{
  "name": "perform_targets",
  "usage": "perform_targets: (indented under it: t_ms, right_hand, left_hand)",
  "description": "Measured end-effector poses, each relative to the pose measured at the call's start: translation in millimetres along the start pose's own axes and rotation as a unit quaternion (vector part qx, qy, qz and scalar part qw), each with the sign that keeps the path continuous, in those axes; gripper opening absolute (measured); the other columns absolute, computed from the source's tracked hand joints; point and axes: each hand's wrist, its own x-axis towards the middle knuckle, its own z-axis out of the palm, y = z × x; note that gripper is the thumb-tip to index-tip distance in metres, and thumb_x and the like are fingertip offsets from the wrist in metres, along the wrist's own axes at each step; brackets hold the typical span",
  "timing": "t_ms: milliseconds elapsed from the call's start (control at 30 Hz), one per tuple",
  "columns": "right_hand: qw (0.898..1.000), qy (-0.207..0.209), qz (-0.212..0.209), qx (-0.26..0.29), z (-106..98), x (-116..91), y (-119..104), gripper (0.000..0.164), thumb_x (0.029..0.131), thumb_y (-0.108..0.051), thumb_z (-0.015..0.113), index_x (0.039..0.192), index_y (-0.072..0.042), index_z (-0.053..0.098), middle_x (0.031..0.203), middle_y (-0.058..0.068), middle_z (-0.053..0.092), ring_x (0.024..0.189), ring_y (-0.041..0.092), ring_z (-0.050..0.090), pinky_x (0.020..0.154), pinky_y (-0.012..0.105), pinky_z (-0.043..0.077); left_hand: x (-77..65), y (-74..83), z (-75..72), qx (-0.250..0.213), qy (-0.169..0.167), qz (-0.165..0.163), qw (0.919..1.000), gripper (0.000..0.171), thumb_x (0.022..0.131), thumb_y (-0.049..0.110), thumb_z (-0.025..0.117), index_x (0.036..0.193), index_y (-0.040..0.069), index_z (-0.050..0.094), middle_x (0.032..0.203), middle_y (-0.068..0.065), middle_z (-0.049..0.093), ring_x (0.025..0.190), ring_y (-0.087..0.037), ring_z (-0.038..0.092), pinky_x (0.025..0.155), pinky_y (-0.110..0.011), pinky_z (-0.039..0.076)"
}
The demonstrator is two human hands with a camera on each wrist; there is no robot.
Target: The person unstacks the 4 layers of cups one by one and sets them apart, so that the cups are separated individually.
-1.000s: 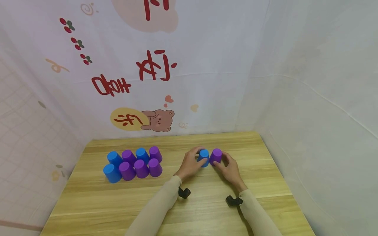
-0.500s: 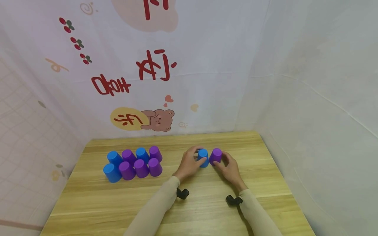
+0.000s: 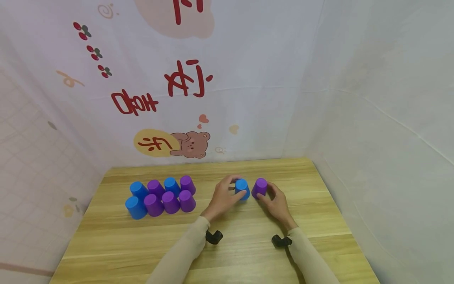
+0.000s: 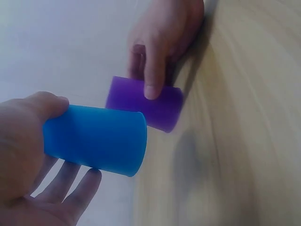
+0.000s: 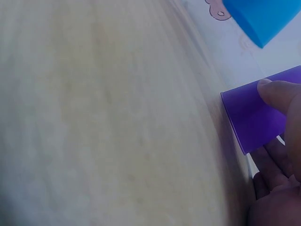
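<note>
My left hand (image 3: 221,200) holds a blue plastic cup (image 3: 241,188), mouth down, between thumb and fingers. In the left wrist view the blue cup (image 4: 99,139) hangs above the table, its rim apart from the wood and a shadow beneath. Just to its right, my right hand (image 3: 278,204) grips a purple cup (image 3: 260,187), also upside down. The right wrist view shows the thumb along the side of the purple cup (image 5: 256,110), whose rim is at or very near the tabletop. A small gap separates the two held cups.
Two rows of upturned cups stand on the left of the wooden table (image 3: 117,244): three blue cups (image 3: 136,208) and several purple cups (image 3: 154,205). A printed white cloth (image 3: 248,98) hangs behind the table and along both sides.
My left hand has shifted slightly left with the blue cup, widening the gap to the purple cup. The right hand and its purple cup stay nearly still.
</note>
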Motion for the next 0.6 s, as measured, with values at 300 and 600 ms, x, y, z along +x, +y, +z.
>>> perform_targets:
  t_ms: [300,600]
  right_hand:
    - [1.000,-0.008,0.011,0.015,-0.4,-1.1,-1.2,0.063,0.100,-0.015,0.088,0.154,-0.001,0.062,0.158,0.023,0.067,0.156,0.043,0.059,0.135,0.053,0.044]
    - [1.000,-0.008,0.011,0.007,-0.4,-0.8,-0.3,0.063,0.100,-0.015,0.088,0.155,0.001,0.061,0.158,0.024,0.067,0.156,0.043,0.059,0.134,0.053,0.044]
  left_hand:
    - [-12.8,11.8,-16.3,-0.004,0.021,0.020,0.9996,0.049,0.099,0.011,0.088,0.143,0.010,0.067,0.145,-0.011,0.073,0.137,-0.031,0.072,0.110,-0.043,0.068]
    - [-28.2,17.7,-34.5,0.002,0.044,0.024,0.9987,0.051,0.097,0.012,0.090,0.144,0.012,0.067,0.143,-0.009,0.075,0.137,-0.029,0.072,0.109,-0.041,0.068]
